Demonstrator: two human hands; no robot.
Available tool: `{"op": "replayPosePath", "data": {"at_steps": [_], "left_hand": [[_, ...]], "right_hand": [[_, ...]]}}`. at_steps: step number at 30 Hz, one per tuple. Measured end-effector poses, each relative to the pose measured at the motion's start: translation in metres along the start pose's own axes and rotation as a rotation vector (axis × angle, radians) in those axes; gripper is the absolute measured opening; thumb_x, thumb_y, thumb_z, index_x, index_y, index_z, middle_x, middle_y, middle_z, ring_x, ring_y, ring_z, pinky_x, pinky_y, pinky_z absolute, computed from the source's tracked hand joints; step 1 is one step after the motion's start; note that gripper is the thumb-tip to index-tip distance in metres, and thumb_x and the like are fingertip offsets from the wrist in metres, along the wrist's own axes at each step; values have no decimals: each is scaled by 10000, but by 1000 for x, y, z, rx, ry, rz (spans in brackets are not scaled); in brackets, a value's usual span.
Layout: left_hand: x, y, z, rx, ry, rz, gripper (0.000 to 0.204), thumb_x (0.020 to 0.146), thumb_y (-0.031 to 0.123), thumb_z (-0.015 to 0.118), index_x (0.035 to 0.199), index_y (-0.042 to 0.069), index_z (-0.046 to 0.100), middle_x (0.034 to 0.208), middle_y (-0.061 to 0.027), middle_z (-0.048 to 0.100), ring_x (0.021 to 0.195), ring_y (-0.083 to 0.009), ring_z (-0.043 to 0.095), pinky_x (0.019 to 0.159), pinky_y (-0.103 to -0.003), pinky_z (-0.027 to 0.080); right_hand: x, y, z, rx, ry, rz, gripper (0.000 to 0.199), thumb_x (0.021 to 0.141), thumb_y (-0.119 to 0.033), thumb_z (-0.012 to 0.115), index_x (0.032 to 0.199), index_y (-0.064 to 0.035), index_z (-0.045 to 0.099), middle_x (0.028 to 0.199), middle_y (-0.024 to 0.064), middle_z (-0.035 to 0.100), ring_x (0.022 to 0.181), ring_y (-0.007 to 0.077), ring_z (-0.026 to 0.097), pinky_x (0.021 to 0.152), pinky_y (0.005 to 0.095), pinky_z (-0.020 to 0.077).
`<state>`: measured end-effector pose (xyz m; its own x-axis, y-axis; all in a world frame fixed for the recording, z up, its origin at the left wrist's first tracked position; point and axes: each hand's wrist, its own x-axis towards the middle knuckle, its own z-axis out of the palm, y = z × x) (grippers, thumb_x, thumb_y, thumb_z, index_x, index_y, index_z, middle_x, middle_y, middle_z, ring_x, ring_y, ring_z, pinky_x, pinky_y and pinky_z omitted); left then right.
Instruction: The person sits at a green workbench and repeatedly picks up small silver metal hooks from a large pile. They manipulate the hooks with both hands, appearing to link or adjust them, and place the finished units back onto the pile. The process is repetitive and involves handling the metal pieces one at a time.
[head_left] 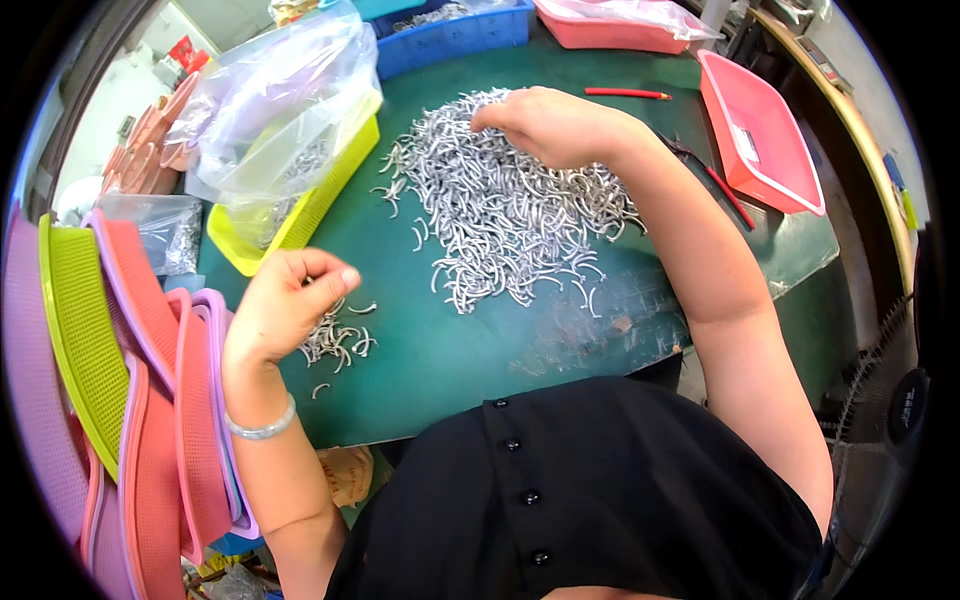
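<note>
A broad heap of small curved silver metal pieces (490, 220) is spread over the green tabletop (420, 380). My right hand (560, 127) reaches over the far part of this heap, its fingers bent and drawn together; whatever lies at the fingertips is hidden. Nearer me on the left, my left hand (285, 305) is held curled, thumb against the fingers, with its contents out of sight. Just beneath it lies a small group of similar curved pieces (345, 342), apart from the big heap. A pale bangle (265, 424) circles my left wrist.
A yellow-green basket (345, 178) lined with a clear bag (290, 90) stands left of the heap. Behind are a blue bin (460, 38) and pink tray (610, 28). Another pink tray (755, 130), a red stick (625, 94) and red-handled pliers (730, 197) lie right. Stacked baskets (150, 440) rise at left.
</note>
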<state>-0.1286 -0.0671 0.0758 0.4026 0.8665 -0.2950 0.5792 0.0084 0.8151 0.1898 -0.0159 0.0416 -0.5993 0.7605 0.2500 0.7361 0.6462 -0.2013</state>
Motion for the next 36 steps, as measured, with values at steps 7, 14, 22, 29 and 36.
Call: {"op": "replayPosePath", "data": {"at_steps": [7,14,22,29,36], "left_hand": [[22,93,-64,-242,332,570,193,810,198,602,896,27,623,590,54,457,482,-7,366,424,-148,266],[90,96,-102,223,370,223,266,835,262,563,959,32,610,727,9,537,591,-59,449,520,-189,369],[89,91,-28,396,844,1015,177,820,130,558,940,14,618,798,-55,611,742,-132,567,668,-255,450],[101,63,81,-497,28,706,131,797,4,578,924,-30,591,796,-56,606,716,-102,569,659,-217,468],[114,56,90,-625,51,809,104,806,-5,571,902,-40,588,781,-76,609,706,-124,583,653,-229,475]], "right_hand": [[-4,7,-8,149,53,4,366,752,19,459,1112,-49,469,701,95,506,709,283,503,673,377,404],[-3,5,-21,486,109,65,413,731,50,446,1141,-1,445,679,58,505,643,160,503,620,287,419],[-6,12,-18,1159,82,91,440,790,-9,527,1206,5,383,779,3,503,719,84,510,682,242,427],[1,1,-8,1579,101,21,478,799,-86,580,1218,8,370,868,46,556,758,114,542,692,263,436],[2,-2,-4,1614,97,49,455,805,-51,557,1216,5,371,898,60,555,761,124,548,695,265,449]]}}
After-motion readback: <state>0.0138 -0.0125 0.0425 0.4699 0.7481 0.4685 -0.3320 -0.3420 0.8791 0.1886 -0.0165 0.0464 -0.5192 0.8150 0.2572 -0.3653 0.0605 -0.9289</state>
